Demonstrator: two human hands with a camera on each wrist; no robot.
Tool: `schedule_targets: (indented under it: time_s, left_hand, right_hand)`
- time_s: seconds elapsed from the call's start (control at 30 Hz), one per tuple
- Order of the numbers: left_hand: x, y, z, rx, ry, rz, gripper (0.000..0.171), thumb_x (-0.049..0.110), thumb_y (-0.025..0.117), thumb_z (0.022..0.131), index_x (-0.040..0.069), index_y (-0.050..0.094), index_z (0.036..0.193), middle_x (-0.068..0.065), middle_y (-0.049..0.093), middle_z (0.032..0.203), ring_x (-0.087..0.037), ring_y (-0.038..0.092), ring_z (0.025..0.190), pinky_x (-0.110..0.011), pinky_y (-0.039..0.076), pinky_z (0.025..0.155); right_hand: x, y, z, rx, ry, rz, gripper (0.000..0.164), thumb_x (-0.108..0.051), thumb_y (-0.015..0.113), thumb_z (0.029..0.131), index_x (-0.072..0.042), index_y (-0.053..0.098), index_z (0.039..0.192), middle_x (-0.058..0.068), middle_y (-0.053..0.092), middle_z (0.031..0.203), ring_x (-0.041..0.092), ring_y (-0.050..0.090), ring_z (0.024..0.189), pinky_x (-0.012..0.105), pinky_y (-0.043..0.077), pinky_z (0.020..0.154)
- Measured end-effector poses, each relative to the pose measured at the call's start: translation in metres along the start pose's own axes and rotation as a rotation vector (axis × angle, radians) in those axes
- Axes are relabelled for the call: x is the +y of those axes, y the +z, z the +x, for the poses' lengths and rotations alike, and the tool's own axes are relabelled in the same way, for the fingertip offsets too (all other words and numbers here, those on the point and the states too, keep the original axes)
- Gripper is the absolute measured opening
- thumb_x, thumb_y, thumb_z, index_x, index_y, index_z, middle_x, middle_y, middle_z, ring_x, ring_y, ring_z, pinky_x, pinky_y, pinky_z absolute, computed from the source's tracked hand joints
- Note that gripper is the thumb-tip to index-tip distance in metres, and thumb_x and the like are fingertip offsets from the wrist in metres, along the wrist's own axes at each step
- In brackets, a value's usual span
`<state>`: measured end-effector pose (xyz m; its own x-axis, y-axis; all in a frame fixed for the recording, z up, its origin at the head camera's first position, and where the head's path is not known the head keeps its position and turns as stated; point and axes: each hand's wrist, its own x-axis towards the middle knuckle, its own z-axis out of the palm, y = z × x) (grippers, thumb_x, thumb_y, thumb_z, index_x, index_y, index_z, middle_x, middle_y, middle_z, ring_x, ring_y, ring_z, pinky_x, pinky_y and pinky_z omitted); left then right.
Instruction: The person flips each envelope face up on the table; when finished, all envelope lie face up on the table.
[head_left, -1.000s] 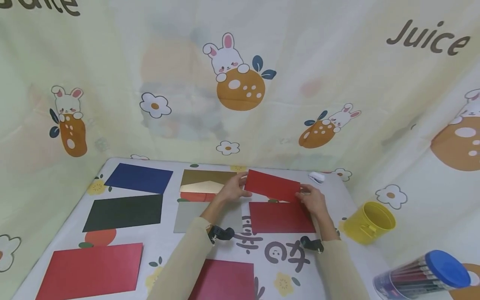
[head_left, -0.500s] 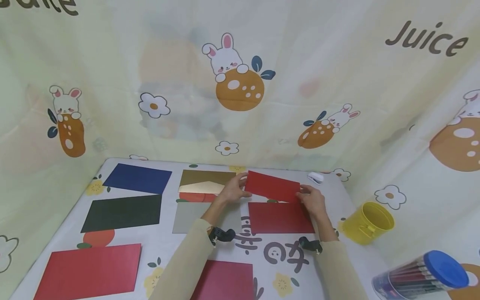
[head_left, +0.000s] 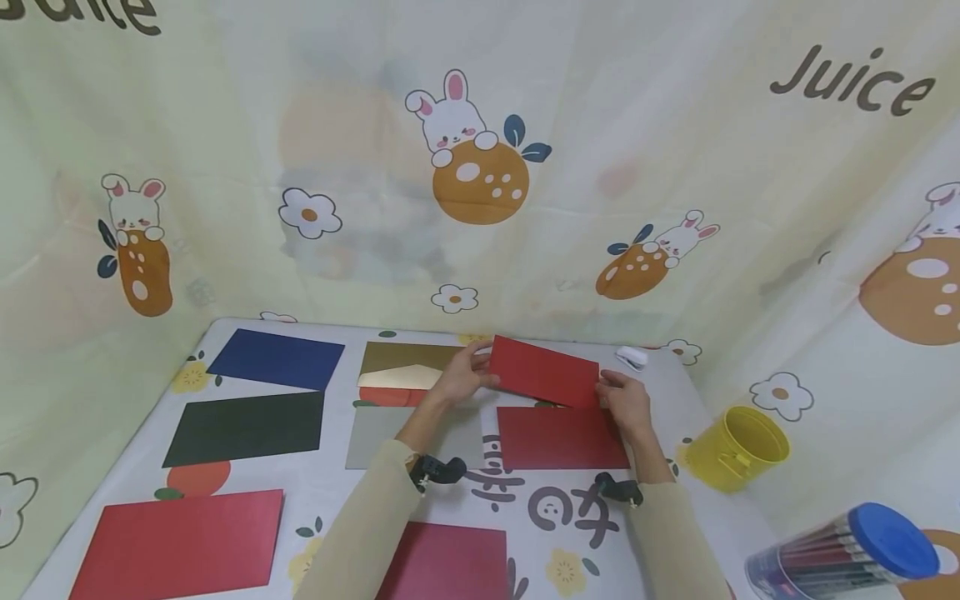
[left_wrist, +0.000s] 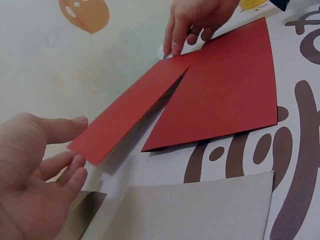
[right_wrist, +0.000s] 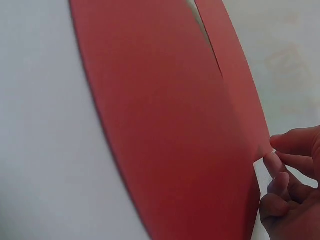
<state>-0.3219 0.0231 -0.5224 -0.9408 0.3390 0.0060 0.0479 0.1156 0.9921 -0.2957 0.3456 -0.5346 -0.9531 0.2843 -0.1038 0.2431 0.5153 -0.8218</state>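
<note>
A flat red envelope (head_left: 545,372) is held at a slant near the back of the table, one hand at each end. My left hand (head_left: 465,375) has its fingers and thumb at the left end, pinching it by the corner, as the left wrist view shows. At the other end, my right hand (head_left: 627,402) pinches the right corner between thumb and fingers (right_wrist: 295,142). Right in front lies a second, darker red envelope (head_left: 562,437), overlapped by the raised one in the left wrist view. A gold envelope (head_left: 408,356) with a cream pointed part and a grey one (head_left: 375,446) lie beside my left forearm.
Blue (head_left: 277,358), dark green (head_left: 243,429) and large red (head_left: 180,542) envelopes lie at left; a pinkish-red one (head_left: 457,562) sits at the front. On the right stand a yellow cup (head_left: 723,454) and a blue-lidded pencil tub (head_left: 825,554). A small white object (head_left: 632,358) lies at the back.
The held red envelope has tilted slightly, its left end a little higher with my left hand. My right hand has hardly moved, and the other envelopes lie as before.
</note>
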Motion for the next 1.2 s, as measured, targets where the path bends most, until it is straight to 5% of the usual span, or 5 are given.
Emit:
schedule_targets:
  time_s: [0.23,0.57,0.8,1.07,1.2]
  left_hand:
    - [-0.001,-0.002,-0.002,0.002,0.016,-0.008,0.073,-0.002,0.071,0.09,0.003,0.036,0.153,-0.023,0.05,0.147,-0.038,0.049,0.135,-0.046,0.044,0.109]
    - [-0.001,-0.011,-0.009,-0.006,0.039,-0.013,0.069,-0.003,0.067,0.093,-0.001,0.034,0.153,-0.024,0.048,0.149,-0.039,0.047,0.137,-0.045,0.046,0.107]
    - [-0.001,-0.016,-0.016,0.007,0.035,0.003,0.065,0.0,0.064,0.096,0.001,0.035,0.153,-0.02,0.05,0.148,-0.037,0.049,0.136,-0.045,0.048,0.106]
    - [0.003,-0.017,-0.021,0.021,-0.005,0.108,0.062,0.011,0.065,0.098,0.007,0.039,0.154,-0.015,0.055,0.145,-0.031,0.056,0.131,-0.043,0.051,0.101]
    - [0.006,-0.015,-0.022,0.019,-0.003,0.159,0.063,0.015,0.067,0.098,0.011,0.039,0.155,-0.012,0.057,0.143,-0.029,0.058,0.128,-0.041,0.054,0.098]
  right_hand:
    - [0.002,0.001,0.003,-0.024,-0.015,0.115,0.05,-0.02,0.056,0.101,-0.004,0.049,0.147,0.022,0.055,0.143,0.036,0.048,0.135,0.053,0.035,0.115]
    - [-0.005,0.001,0.001,-0.042,-0.022,0.145,0.05,-0.028,0.055,0.103,-0.014,0.047,0.15,0.017,0.05,0.147,0.037,0.046,0.133,0.06,0.033,0.114]
    - [-0.008,-0.004,0.001,-0.045,-0.073,0.209,0.053,-0.037,0.055,0.103,-0.01,0.049,0.148,0.018,0.051,0.145,0.036,0.045,0.133,0.056,0.034,0.113]
    - [-0.014,-0.009,-0.002,-0.013,-0.057,0.224,0.06,-0.053,0.058,0.098,-0.015,0.054,0.145,0.015,0.056,0.141,0.041,0.046,0.124,0.05,0.042,0.099]
    - [-0.016,-0.013,-0.004,0.013,-0.062,0.213,0.061,-0.057,0.058,0.096,-0.018,0.056,0.143,0.013,0.06,0.136,0.032,0.047,0.111,0.044,0.043,0.088]
